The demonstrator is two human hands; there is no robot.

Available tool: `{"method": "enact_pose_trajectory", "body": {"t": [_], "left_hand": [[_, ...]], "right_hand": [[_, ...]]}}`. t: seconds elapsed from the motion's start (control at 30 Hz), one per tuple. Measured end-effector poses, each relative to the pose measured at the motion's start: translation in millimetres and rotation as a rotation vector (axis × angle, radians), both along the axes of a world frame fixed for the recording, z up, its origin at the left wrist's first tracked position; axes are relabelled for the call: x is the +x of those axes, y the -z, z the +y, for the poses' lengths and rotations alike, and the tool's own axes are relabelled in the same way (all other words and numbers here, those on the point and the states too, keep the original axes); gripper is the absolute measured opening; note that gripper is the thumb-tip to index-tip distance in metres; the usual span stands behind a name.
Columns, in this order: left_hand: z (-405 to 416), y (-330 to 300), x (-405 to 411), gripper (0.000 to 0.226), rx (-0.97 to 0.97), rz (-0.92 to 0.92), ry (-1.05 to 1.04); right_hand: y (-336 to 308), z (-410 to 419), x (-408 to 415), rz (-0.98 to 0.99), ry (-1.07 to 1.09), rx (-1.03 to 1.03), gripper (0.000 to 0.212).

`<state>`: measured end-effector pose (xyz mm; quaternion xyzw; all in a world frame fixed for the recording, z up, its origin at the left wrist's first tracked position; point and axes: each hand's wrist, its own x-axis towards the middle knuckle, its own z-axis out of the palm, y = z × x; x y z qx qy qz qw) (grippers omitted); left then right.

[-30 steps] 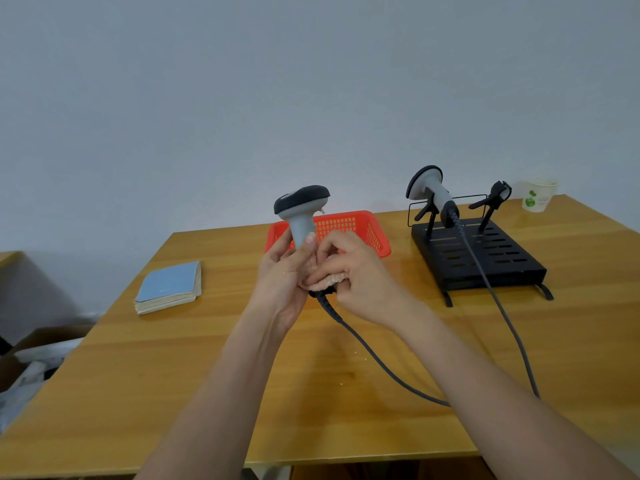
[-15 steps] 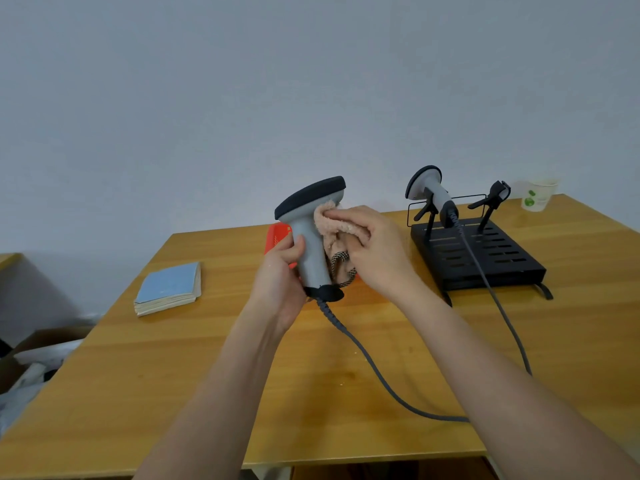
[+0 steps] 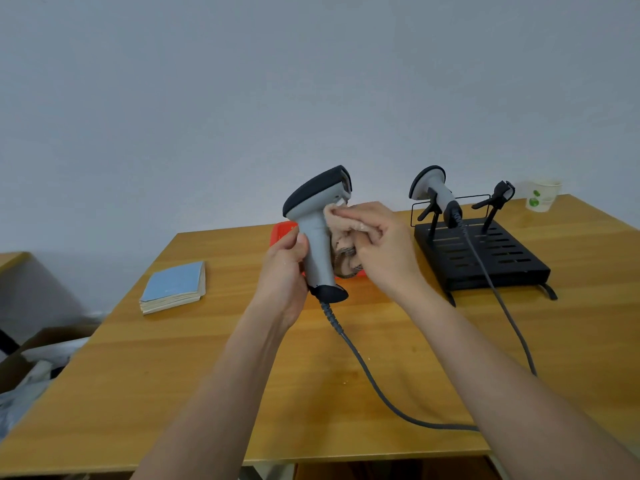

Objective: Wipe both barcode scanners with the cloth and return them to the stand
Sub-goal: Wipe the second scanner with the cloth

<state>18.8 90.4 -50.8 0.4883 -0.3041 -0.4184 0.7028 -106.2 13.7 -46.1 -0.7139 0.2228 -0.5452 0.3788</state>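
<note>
- My left hand (image 3: 281,268) is wrapped around the grey handle of one barcode scanner (image 3: 317,230), holding it upright above the middle of the table (image 3: 173,368), its dark head tilted up toward the far edge.
- My right hand (image 3: 382,244) grips a bunched beige cloth (image 3: 343,226) and presses it against the scanner's side just under the head; a patterned fold hangs below my fingers.
- This scanner's grey cable (image 3: 374,386) runs down from its base, across the table toward the near edge and under my right forearm.
- The second scanner (image 3: 433,192) sits in the left cradle of the black stand (image 3: 485,258) near the far right corner, its own cable trailing over the slotted base; the right cradle (image 3: 497,199) holds nothing.
- A red basket (image 3: 282,232) stands behind my hands, mostly hidden, so I cannot tell what is in it.
- A paper cup (image 3: 542,195) stands at the far right edge beyond the stand; its inside is out of sight.
- A blue-covered booklet (image 3: 173,287) lies near the left edge.
</note>
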Motion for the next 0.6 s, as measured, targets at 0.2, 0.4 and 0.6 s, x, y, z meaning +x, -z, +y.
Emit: {"method": "enact_pose_trajectory", "body": {"t": [0.2, 0.4, 0.6], "left_hand": [[0, -4, -2, 0.033, -0.012, 0.005, -0.023], [3, -6, 2, 0.031, 0.027, -0.022, -0.047], [3, -7, -6, 0.033, -0.004, -0.066, -0.009]], "right_hand": [[4, 4, 3, 0.047, -0.115, -0.011, 0.043], [4, 6, -3, -0.049, -0.061, 0.017, 0.043], [3, 10, 7, 0.012, -0.107, -0.007, 0.046]]}}
